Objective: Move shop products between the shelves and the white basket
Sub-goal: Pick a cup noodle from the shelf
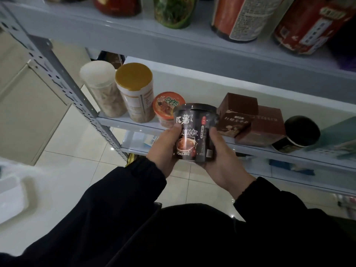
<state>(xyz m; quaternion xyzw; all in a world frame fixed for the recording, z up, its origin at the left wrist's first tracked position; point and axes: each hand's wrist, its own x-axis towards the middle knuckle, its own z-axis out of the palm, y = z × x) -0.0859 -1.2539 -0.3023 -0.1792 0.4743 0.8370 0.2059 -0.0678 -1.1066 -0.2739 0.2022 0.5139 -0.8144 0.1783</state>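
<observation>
A black noodle cup with white lettering is held upright between both hands, just in front of the middle shelf. My left hand grips its left side. My right hand cups its right side and base. Behind the cup on the shelf stands an orange noodle cup. A white shape at the far left edge is blurred; I cannot tell whether it is the basket.
On the middle shelf stand a clear jar with a white lid, a yellow-lidded can, two brown boxes, a black-lidded cup and a green pack. The upper shelf carries jars and cans. A perforated grey post stands left.
</observation>
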